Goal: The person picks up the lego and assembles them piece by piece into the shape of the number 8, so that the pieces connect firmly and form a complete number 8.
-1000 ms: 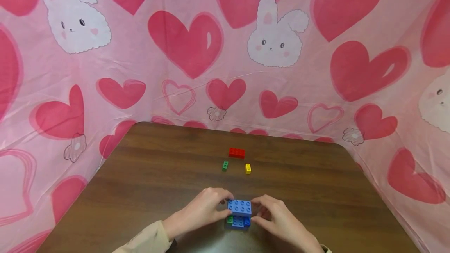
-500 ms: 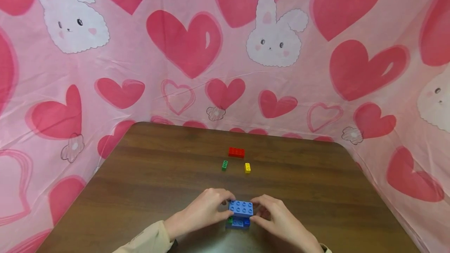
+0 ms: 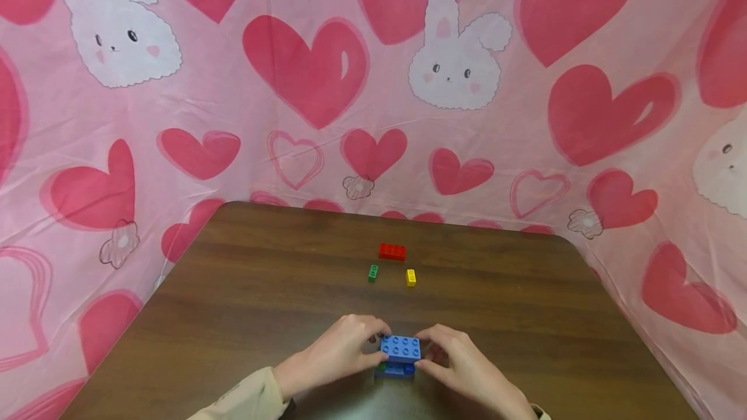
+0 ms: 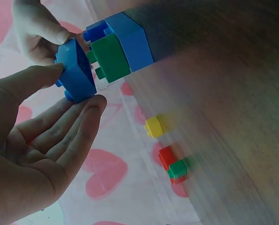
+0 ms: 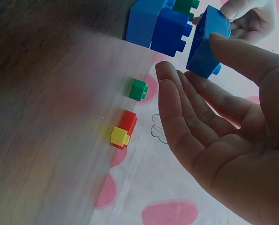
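Both hands hold a blue building brick (image 3: pixel 400 347) with two rows of studs, one hand at each end. My left hand (image 3: pixel 341 345) pinches its left end between thumb and fingers; my right hand (image 3: pixel 461 355) does the same at the right. Just beneath is a small stack: a blue base brick (image 4: pixel 130 40) on the table, topped by a green brick (image 4: pixel 110 58) and a darker blue brick (image 5: pixel 169 32). Both wrist views show a narrow gap between the held brick and the studs below. From the head, the held brick hides much of the stack.
Farther back on the brown wooden table (image 3: pixel 280 277) lie a red brick (image 3: pixel 392 252), a small green brick (image 3: pixel 373 273) and a small yellow brick (image 3: pixel 411 277). A pink cloth (image 3: pixel 373 102) with hearts and rabbits hangs around the table's back and sides.
The held blue brick has shifted slightly right, then slightly nearer the person, covering more of the stack in the head view. Both hands keep their hold; the loose bricks have stayed put.
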